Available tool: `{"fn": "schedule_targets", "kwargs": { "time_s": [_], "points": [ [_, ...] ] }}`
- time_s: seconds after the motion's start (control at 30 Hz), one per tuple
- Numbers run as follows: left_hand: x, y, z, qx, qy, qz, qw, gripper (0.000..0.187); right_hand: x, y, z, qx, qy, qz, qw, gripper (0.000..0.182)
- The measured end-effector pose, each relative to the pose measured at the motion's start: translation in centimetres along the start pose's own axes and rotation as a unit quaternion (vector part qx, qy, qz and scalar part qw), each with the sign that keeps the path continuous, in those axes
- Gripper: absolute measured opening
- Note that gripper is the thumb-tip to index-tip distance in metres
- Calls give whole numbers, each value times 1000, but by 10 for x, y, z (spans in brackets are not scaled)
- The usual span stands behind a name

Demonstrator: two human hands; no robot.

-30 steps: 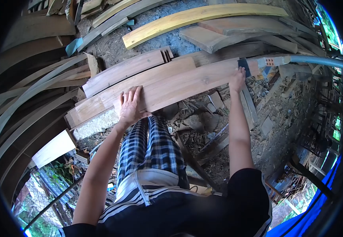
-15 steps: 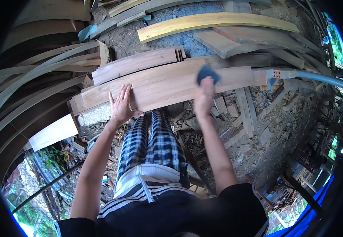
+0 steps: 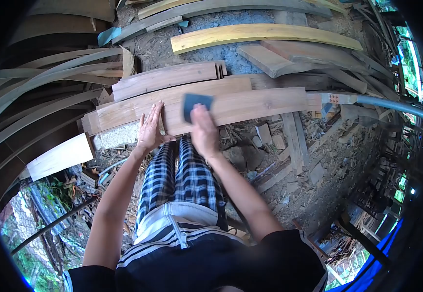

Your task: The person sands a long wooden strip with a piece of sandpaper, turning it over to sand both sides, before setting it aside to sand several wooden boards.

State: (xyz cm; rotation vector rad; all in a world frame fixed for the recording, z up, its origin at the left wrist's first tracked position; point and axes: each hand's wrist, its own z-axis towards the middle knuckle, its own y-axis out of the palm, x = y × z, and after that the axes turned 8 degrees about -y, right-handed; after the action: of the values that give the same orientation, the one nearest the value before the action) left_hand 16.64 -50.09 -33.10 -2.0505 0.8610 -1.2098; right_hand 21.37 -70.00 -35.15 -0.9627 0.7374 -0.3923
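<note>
A long pale-brown wooden board (image 3: 265, 103) lies across the work surface in front of my legs. My left hand (image 3: 149, 130) rests by the board's left end, fingers stretched out and thumb spread away from them. A dark square sheet of sandpaper (image 3: 190, 105) is on the board's face near that end. My right hand (image 3: 204, 130), slightly blurred, presses it with closed fingers. Behind the board are another wide plank (image 3: 123, 110) and a short stack of planks (image 3: 170, 79).
A yellow plank (image 3: 265, 33) and grey-brown boards (image 3: 313, 58) lie further back. Curved timbers (image 3: 41, 104) are stacked at the left. Beyond the board's right end runs a blue-grey pipe (image 3: 391, 104). Wood scraps (image 3: 294, 143) cover the ground at right.
My right hand has moved left along the board with the sandpaper, from near its right half to close beside my left hand. My left hand has stayed in place on the board.
</note>
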Motion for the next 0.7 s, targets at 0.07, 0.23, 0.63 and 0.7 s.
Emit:
{"fn": "schedule_targets", "kwargs": {
  "time_s": [0.07,0.23,0.63,0.7],
  "points": [
    [0,-2,1,-7,-6,-20,1000,123,-23,-2,2,-55,-47,70,995,39],
    [1,-4,0,-17,0,-45,999,124,26,-48,-12,-45,-79,29,995,31],
    [71,0,26,18,137,110,984,132,69,-78,-46,-82,19,-65,994,43],
    [85,9,34,-26,153,144,977,130,121,-84,-50,-29,50,-142,988,38]
  ]
}}
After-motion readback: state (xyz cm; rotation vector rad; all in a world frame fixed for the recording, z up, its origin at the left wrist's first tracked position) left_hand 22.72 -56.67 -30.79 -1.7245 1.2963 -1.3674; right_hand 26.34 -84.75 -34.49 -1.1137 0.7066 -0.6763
